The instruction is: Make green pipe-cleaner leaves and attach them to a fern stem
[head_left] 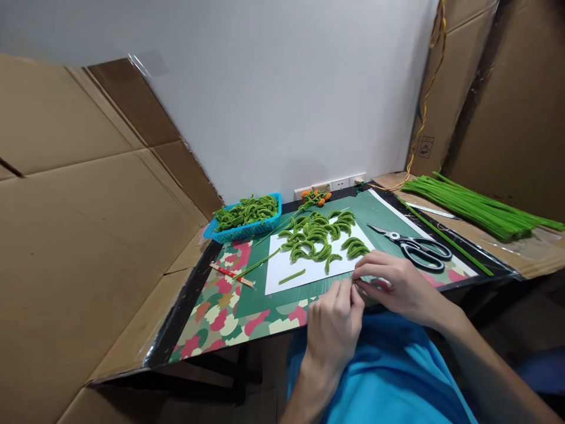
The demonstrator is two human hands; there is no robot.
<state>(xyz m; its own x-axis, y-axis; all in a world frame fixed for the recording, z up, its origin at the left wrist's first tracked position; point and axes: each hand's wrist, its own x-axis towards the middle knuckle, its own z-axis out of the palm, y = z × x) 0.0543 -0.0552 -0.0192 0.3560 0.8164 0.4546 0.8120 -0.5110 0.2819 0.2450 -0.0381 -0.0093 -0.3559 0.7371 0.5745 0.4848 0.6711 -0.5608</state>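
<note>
Small green piece [354,282] is pinched by the fingers of left hand [334,321] and right hand [397,285] together, mostly hidden, near front edge of surface [186,306]. Curled green pieces [315,238] are heaped just beyond. Right side is crowded by scissors [417,247] and green stem bundle [477,206], far left by blue basket [242,231]. Sides bounded by cardboard [106,235], rear by white wall [282,106]; front is left open to lap.

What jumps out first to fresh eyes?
The curled green pieces spread over the white sheet, mid-picture. Then the blue basket heaped with more, behind left, and the bundle of green stems, far right. Black-handled scissors lie between sheet and bundle, beyond the right hand.
</note>
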